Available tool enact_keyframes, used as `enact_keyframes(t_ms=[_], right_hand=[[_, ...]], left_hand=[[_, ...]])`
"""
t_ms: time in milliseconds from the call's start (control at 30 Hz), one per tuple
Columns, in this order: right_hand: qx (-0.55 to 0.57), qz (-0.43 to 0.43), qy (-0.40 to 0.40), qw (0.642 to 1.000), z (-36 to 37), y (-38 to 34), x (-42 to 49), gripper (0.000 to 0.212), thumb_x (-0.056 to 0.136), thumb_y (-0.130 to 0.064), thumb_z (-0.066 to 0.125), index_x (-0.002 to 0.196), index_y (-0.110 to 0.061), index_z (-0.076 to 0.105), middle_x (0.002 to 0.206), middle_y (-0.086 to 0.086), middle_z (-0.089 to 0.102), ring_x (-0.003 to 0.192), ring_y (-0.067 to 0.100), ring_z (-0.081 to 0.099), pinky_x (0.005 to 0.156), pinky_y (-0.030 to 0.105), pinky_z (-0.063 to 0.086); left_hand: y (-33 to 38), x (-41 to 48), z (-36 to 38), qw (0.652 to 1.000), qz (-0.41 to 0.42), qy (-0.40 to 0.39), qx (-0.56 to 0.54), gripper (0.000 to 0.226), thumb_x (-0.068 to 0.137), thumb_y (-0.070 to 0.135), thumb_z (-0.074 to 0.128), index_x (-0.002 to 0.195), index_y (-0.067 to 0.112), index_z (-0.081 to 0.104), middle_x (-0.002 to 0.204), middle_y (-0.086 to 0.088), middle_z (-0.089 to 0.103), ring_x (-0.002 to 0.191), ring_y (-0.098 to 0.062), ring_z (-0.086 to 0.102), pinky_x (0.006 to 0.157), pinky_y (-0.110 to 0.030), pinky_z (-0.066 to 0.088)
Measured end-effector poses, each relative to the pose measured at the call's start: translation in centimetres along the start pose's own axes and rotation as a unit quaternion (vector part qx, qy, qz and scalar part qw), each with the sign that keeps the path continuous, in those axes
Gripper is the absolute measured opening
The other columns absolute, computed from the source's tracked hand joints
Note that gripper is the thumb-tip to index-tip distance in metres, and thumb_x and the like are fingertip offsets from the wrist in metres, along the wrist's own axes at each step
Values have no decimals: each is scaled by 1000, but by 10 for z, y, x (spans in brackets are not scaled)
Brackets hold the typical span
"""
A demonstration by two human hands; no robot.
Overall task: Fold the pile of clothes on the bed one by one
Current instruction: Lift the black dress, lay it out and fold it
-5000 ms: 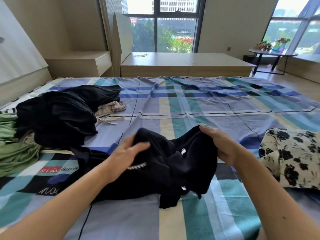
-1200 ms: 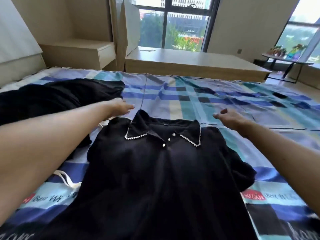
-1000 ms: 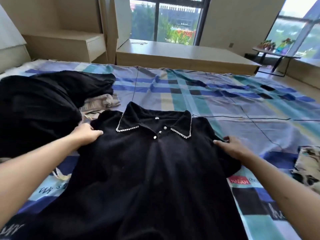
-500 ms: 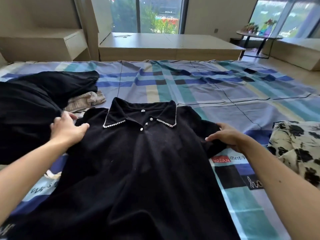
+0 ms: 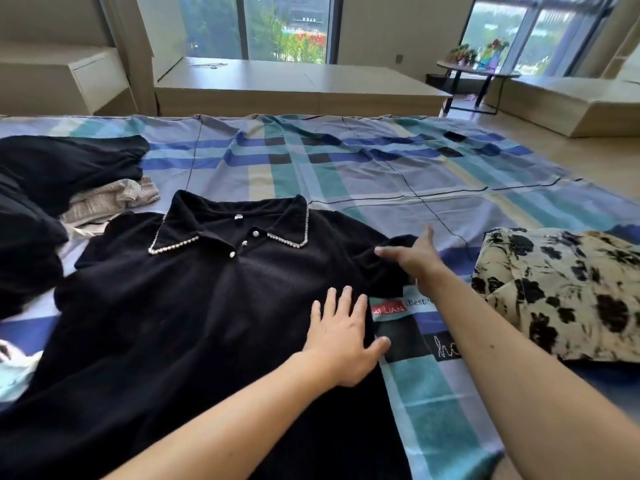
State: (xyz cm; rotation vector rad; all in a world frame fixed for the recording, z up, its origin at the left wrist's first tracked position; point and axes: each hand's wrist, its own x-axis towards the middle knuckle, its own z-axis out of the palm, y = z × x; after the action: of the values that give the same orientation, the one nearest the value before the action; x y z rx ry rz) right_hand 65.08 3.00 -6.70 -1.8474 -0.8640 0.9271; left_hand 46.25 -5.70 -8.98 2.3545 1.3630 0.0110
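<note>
Black fabric lies under the left hand (image 5: 341,337), its fingers spread straight and pressed flat on the shirt (image 5: 207,306) near the side seam, the thumb reaching over onto the sheet (image 5: 381,174); it grasps nothing. Just beyond it the right hand (image 5: 414,259) is stretched out, fingers straight and thumb raised, over the shirt's short sleeve (image 5: 384,268). It is not clenched, but the hand is blurred and whether it touches the cloth cannot be told.

The shirt lies face up and spread out on the bed, collar (image 5: 235,223) away from the person, the hem running out of view at the bottom. The collar points are edged with pale beads, and small pale buttons run down the placket. The other sleeve (image 5: 100,247) lies flat on the far side.

The plaid sheet, in blue, teal and cream, covers the bed. To the person's right a cream garment (image 5: 561,292) with black blotches lies in a folded heap, apart from the shirt. To the left lies a dark pile (image 5: 52,174) with a beige piece (image 5: 110,202) tucked against it, near the collar. Behind the bed stand a low wooden platform (image 5: 294,84) and a round table (image 5: 478,69) by the windows.
</note>
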Motion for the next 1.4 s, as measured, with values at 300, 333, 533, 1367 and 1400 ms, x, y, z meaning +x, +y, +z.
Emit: enact_keyframes(t_ms=[300, 333, 533, 1367, 1400], right_hand=[[-295, -59, 50, 952, -14, -18, -9, 89, 78, -9, 73, 153, -23, 29, 148, 17, 38, 131, 41, 45, 97, 45, 51], [-339, -70, 64, 936, -11, -21, -17, 88, 80, -12, 71, 153, -21, 24, 147, 19, 34, 130, 43, 44, 98, 44, 49], [-382, -271, -37, 882, 49, -50, -85, 74, 83, -35, 73, 147, -22, 39, 137, 14, 40, 126, 37, 47, 106, 45, 40], [-457, -295, -257, 799, 212, -34, -153, 80, 81, -83, 31, 144, -34, 41, 117, -12, 52, 121, 13, 52, 103, 30, 38], [-469, -301, -254, 791, 219, -33, -152, 71, 88, -75, 36, 145, -33, 39, 120, -11, 51, 123, 13, 50, 105, 30, 38]], left_hand=[[-29, -32, -29, 996, 75, -47, 12, 76, 100, 59, 41, 161, 23, 14, 169, -3, 3, 156, -19, -3, 126, -43, 4], [-36, -43, -40, 996, 79, -47, 11, 74, 100, 58, 43, 160, 23, 18, 169, -2, 8, 156, -18, 1, 126, -41, 5], [-118, -111, -95, 1000, 8, 23, -12, 54, 97, 48, 57, 144, 24, 47, 150, 6, 40, 141, -14, 35, 120, -34, 26], [-360, -61, -140, 746, -355, 329, -456, 51, 88, 31, 69, 130, 3, 61, 131, -11, 64, 119, -29, 62, 100, -33, 49], [-360, -56, -139, 755, -354, 326, -446, 53, 89, 28, 71, 134, 3, 57, 130, -10, 63, 119, -27, 61, 98, -29, 47]])
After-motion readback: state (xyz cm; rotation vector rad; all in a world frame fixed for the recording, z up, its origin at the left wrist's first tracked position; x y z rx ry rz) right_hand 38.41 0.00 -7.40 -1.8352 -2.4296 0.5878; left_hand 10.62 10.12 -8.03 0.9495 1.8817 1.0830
